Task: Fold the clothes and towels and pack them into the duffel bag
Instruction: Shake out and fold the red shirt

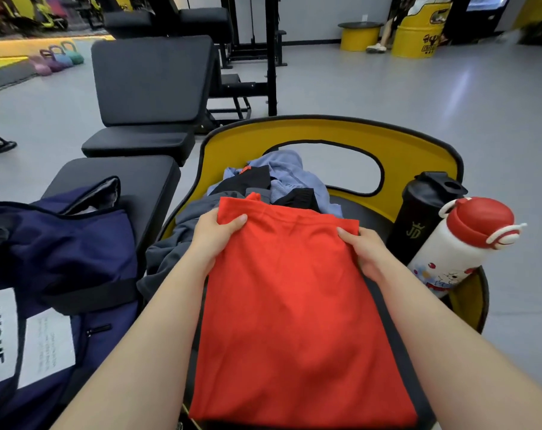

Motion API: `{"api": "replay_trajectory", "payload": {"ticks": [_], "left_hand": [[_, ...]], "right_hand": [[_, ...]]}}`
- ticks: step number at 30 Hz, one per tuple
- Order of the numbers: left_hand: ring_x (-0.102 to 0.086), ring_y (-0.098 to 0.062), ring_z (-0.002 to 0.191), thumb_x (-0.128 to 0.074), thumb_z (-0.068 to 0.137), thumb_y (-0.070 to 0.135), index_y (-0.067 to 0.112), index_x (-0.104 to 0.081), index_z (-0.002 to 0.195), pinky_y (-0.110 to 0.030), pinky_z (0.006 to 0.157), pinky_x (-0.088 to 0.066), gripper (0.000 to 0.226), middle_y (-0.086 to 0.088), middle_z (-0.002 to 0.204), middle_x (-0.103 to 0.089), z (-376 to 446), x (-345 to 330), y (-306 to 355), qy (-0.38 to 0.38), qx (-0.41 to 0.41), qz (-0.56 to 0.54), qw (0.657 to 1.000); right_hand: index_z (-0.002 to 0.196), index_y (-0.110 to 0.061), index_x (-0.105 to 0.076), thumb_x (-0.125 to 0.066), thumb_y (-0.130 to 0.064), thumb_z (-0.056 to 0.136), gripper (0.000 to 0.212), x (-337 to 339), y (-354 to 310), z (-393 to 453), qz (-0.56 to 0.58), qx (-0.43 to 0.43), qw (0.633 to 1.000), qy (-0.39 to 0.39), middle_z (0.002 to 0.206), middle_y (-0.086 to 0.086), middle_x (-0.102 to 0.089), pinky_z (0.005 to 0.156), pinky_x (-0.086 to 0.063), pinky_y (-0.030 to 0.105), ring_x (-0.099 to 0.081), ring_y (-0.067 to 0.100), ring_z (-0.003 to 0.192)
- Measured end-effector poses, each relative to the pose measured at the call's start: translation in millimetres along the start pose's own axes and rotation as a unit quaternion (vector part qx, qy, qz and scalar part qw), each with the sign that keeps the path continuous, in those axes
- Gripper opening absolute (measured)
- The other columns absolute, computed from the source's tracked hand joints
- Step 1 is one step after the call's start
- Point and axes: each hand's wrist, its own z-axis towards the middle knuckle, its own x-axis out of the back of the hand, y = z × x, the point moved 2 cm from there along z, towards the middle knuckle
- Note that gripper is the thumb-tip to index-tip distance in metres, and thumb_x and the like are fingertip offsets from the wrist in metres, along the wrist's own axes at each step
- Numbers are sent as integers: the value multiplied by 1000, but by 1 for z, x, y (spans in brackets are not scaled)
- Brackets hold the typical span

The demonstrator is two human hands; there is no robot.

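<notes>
A red garment (294, 305) with black side trim lies flat in front of me on a yellow chair (325, 128). My left hand (213, 234) grips its far left corner, thumb on top. My right hand (365, 252) grips its far right corner the same way. Behind it lies a pile of clothes: a light blue piece (294, 175), a black one (248, 180) and a grey one (170, 252). The navy duffel bag (61, 274) stands open at the left on a black bench.
A black shaker bottle (418, 212) and a white bottle with a red cap (462, 243) stand at the chair's right side. Black gym benches (148, 88) stand behind the bag. Kettlebells (55, 58) and a yellow barrel seat (415, 35) are far off on the grey floor.
</notes>
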Motion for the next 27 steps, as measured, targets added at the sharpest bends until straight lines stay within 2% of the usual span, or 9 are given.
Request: {"api": "replay_trajectory", "payload": {"ticks": [2,4,6,9,13,15,21,25,27], "left_hand": [[-63,-17,95,-70,85,21,23,-63,96,-33,85,-52,13,1,100,-67,-6,5,5,-4,-12,-12,1000],[-63,-12,91,-70,85,20,25,-62,96,-27,79,-52,15,4,97,-67,-13,11,9,-4,-26,-20,999],[-63,-12,88,-71,84,19,24,-64,95,-25,75,-51,14,4,94,-67,-21,18,14,0,-34,-26,999],[-64,-16,88,-71,84,19,21,-66,91,-29,81,-53,9,0,93,-69,-33,30,20,12,-29,-47,998],[-64,-15,87,-69,85,19,14,-66,99,-27,79,-52,15,-1,93,-68,-56,40,30,19,-35,-75,996],[-64,-14,86,-68,85,20,13,-65,102,-27,78,-52,18,-1,93,-68,-69,45,35,23,-35,-86,995],[-65,-17,84,-71,82,19,17,-67,91,-29,80,-53,9,-4,91,-69,-104,61,49,30,-44,-114,992],[-66,-15,83,-71,82,18,15,-68,94,-27,75,-54,13,-4,92,-71,-134,69,61,19,-69,-112,991],[-66,-16,83,-71,82,18,16,-68,92,-27,76,-53,11,-3,91,-71,-148,73,66,17,-84,-102,991]], "right_hand": [[115,-1,-63,-64,-11,90,27,0,-7,-6,31,14,999,6,97,10,-68,91,-50,38,-64,22,89],[112,0,-63,-62,-8,90,24,-1,-16,-14,58,25,998,-7,96,11,-68,91,-51,37,-64,22,87],[106,-1,-64,-60,-6,90,16,-3,-26,-25,71,28,996,-34,95,11,-68,86,-52,34,-65,21,85],[102,-5,-64,-60,-5,90,13,-3,-39,-40,79,40,995,-44,90,8,-70,77,-56,30,-67,18,80],[100,-6,-64,-59,-2,90,12,-6,-53,-64,102,77,991,-34,77,0,-73,72,-57,25,-69,12,72],[101,-7,-65,-61,-4,89,13,-7,-61,-81,104,92,990,-28,83,3,-72,75,-57,27,-67,15,78],[96,-10,-66,-64,-3,86,12,-2,-83,-133,71,146,986,-30,95,7,-69,80,-56,28,-66,17,84],[104,-8,-66,-66,-6,85,18,8,-93,-164,61,164,984,-32,96,8,-70,70,-58,21,-68,17,84],[106,-8,-67,-67,-7,85,21,12,-97,-179,53,175,983,-29,96,8,-71,71,-58,21,-68,18,85]]}}
